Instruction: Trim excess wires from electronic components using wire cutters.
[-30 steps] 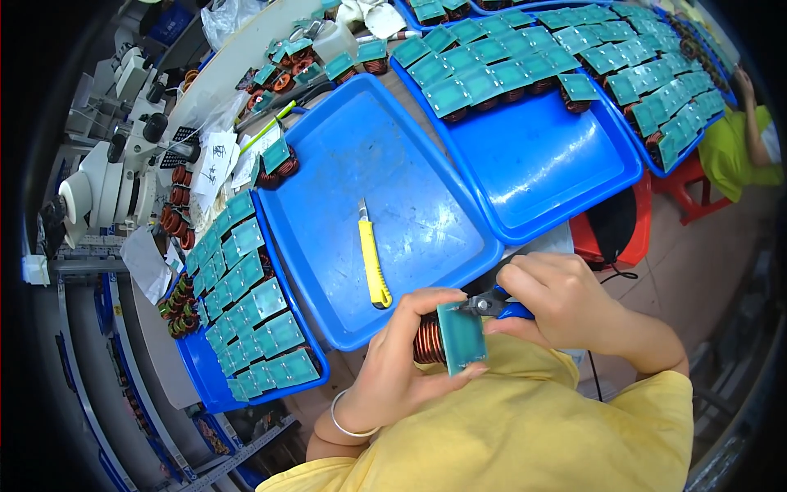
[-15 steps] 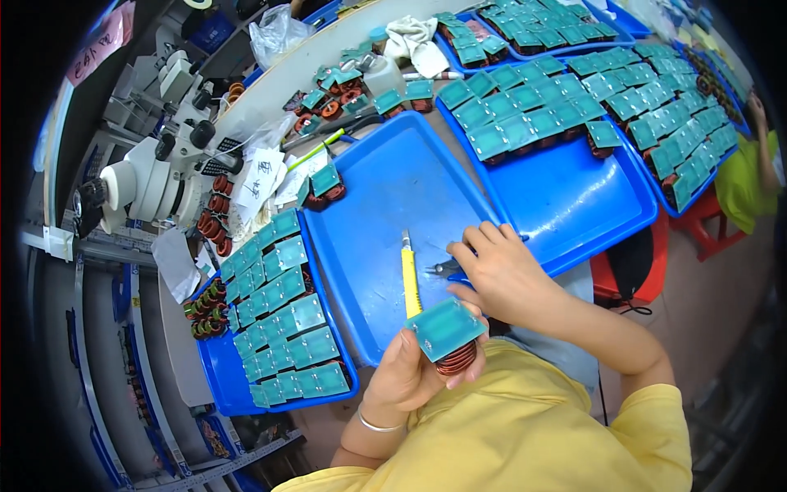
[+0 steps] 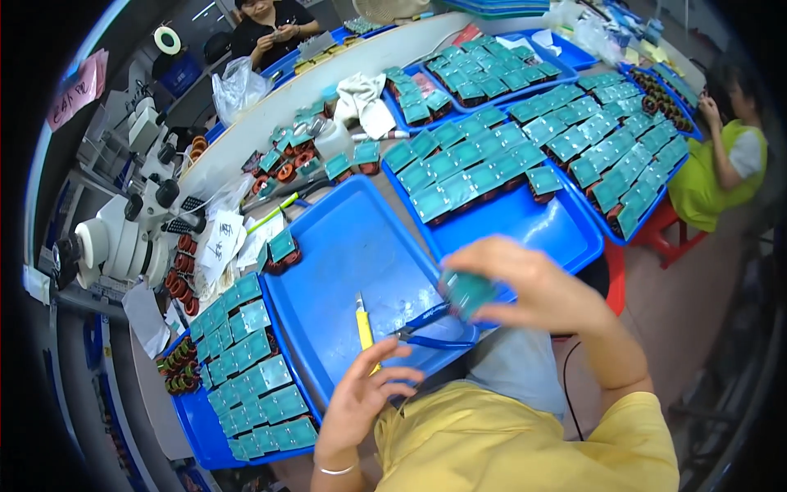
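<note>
My right hand [image 3: 537, 283] is closed around a coil block with a green circuit board on top [image 3: 469, 293], smeared by motion, above the right front corner of the bare blue tray [image 3: 328, 234]. My left hand [image 3: 354, 406] is open and holds nothing, its fingers spread at the tray's front edge. Just beyond its fingertips lies a yellow utility knife [image 3: 364, 324]. Blue-handled cutting pliers [image 3: 443, 340] rest in the tray beneath my right hand, their jaws towards the knife.
Blue trays of green-topped coil blocks stand left [image 3: 254, 365] and right [image 3: 467, 180]. A lone block [image 3: 543, 179] sits apart in the right tray. Left are a microscope [image 3: 106, 238] and loose coils [image 3: 182, 283]. A co-worker [image 3: 725, 156] sits at right, another [image 3: 275, 33] at the back.
The coil block has passed from my left hand to my right, which has lifted away from the pliers. My left hand has opened. The whole view has shifted, bringing more of both co-workers into sight.
</note>
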A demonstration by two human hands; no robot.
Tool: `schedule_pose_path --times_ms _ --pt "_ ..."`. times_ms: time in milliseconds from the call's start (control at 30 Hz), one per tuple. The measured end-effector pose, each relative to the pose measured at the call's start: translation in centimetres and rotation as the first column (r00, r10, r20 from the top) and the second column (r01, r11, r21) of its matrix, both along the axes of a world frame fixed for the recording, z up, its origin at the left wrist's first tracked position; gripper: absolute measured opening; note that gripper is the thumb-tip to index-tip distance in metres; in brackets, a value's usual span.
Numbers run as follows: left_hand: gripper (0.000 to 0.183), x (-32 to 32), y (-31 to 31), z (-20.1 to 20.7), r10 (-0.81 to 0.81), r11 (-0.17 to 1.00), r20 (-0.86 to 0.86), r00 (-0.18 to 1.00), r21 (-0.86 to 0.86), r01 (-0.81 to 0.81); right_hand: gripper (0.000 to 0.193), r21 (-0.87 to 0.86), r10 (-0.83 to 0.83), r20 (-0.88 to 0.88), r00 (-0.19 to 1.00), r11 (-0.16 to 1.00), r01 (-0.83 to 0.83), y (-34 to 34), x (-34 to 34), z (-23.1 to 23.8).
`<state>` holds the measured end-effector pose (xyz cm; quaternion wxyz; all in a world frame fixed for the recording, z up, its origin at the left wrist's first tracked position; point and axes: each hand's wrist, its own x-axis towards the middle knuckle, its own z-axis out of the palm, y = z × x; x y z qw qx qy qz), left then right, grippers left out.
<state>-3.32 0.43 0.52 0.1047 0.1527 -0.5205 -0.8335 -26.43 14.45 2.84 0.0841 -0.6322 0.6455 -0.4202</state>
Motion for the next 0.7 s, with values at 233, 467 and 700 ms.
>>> schedule_pose_path --times_ms 233,467,700 --pt "0.036 3.2 -5.7 2.5 0.159 0.906 0.118 0.980 -0.412 -0.097 0.054 0.074 -0.363 -0.461 0.810 0.894 0.443 1.6 -7.0 -3.0" --pt "0.043 -3.6 -15.2 2.1 0.356 -0.075 0.006 0.934 -0.997 0.035 0.058 -0.001 -0.459 -0.655 0.600 0.795 0.607 1.9 -8.9 -4.4" --pt "0.056 -6.5 -22.1 -3.4 0.487 -0.446 0.009 0.873 -0.857 0.258 0.045 -0.006 -0.391 -0.330 0.860 0.911 0.412 0.6 -1.5 -2.6"
